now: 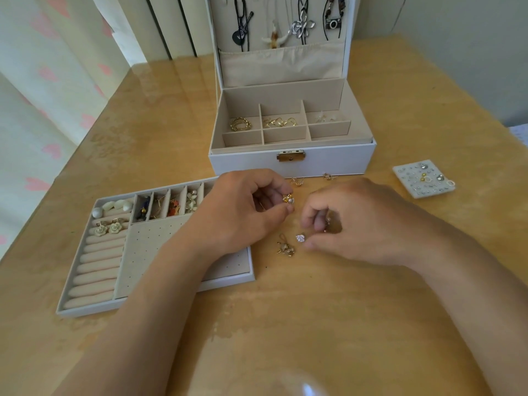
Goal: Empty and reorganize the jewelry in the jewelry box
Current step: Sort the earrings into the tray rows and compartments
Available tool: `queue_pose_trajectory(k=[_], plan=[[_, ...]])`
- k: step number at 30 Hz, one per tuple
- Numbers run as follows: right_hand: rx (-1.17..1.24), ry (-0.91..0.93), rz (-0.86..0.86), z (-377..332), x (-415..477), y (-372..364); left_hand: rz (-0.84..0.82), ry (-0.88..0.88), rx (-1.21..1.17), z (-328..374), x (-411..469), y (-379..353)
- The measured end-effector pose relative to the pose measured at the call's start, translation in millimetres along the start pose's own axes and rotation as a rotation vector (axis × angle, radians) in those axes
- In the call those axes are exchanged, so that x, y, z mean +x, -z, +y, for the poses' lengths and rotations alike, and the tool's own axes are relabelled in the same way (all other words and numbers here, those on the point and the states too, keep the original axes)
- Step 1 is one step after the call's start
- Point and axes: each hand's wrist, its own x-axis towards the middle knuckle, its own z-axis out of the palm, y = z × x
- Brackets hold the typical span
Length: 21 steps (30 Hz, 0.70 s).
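While the left hand pinches a gold pearl earring, the right hand curls its fingers; whether it grips anything cannot be told. The jewelry box stands open at twelve o'clock, its tray at nine, with loose earrings between the hands.

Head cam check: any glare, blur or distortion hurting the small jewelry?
Head view: soft light, faint shadows; glare on the table left of the jewelry box; wide-angle bowing toward the edges; a blurred pale blob at the bottom edge; loose earrings look soft.
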Motion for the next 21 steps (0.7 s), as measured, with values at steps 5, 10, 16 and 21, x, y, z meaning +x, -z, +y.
queue_pose_trajectory(k=[5,10,16,21], plan=[[0.090,-0.090,0.208,29,-8,22,-0.005,-0.009,0.016,1,-1,1],[0.053,-0.106,0.176,42,-9,29,-0.040,-0.044,0.100,2,-2,-2],[0.019,-0.125,0.091,48,-8,24,-0.019,-0.008,0.129,5,-3,-5],[0.030,-0.034,0.042,38,-2,12,-0.036,-0.019,0.172,6,-3,-7]])
